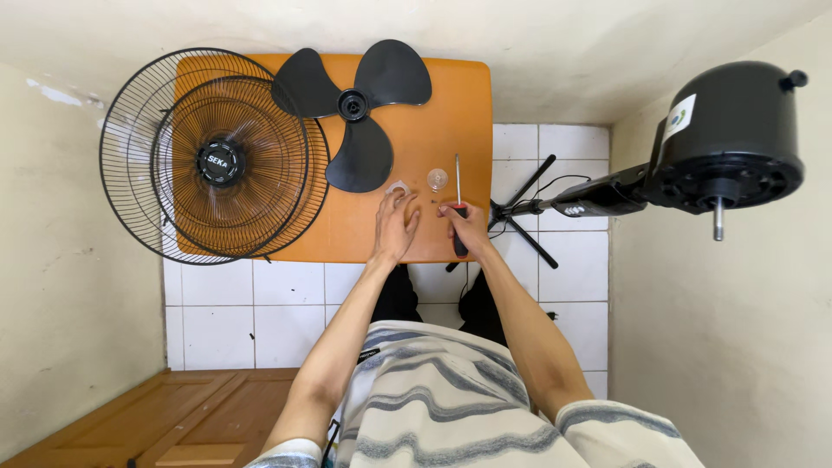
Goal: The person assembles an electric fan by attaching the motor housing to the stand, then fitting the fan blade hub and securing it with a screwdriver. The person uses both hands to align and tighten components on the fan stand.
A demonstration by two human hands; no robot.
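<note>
Two black wire fan grilles (212, 156) are lying overlapped at the far left of the orange desk (459, 95), hanging out past its left edge; the upper one is carrying a round black centre badge with pale lettering. Just to their right a black three-bladed fan blade (357, 108) is lying flat, its lowest blade pointing toward the hands.

The left hand (394, 227) is resting palm down on the desk, fingers (400, 201) spread loosely and released, with the fingertips touching or just about touching a small clear plastic ring (397, 187). A clear round cap (438, 178) is sitting just beside that ring, between the two hands.

The right hand (468, 227) is clenching around the dark handle of a screwdriver (458, 186), whose thin metal shaft is pointing away from the person and lying near the cap.

Beyond the desk's right edge, the fan's black stand legs (524, 212) are spreading over the white floor tiles. At the far right the black fan motor housing (732, 139) is showing its bare metal shaft, and a small white label with a green and blue mark is sitting on its upper left side.
</note>
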